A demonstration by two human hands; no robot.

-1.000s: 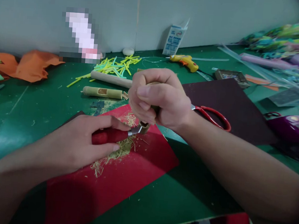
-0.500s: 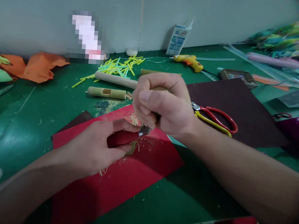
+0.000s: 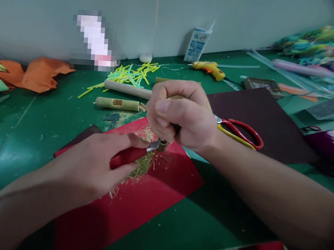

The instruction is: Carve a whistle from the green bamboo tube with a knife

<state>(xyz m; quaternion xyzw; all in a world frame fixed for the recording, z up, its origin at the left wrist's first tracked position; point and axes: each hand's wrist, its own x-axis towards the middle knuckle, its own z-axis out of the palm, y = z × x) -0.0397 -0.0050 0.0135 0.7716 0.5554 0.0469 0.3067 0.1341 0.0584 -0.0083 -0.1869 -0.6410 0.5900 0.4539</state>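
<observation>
Red-handled knife point(image 3: 130, 156) in the left hand point(image 3: 96, 160), its tip at a bamboo tube point(image 3: 162, 146) in the right hand point(image 3: 185, 115)
The left fingers and thumb clasp the handle; the metal blade point(image 3: 153, 145) points at the tube's dark opening, though contact cannot be told; the right hand is clenched round the tube, which stands roughly upright over a red sheet point(image 3: 162, 189), its lower end showing beneath the fist; pale shavings point(image 3: 141, 169) lie on the sheet beside the knife; a second bamboo piece point(image 3: 130, 105), with a cut window, lies beyond on the green table point(image 3: 177, 226); scissors point(image 3: 237, 138) with red and yellow handles rest on a dark sheet point(image 3: 272, 128).
</observation>
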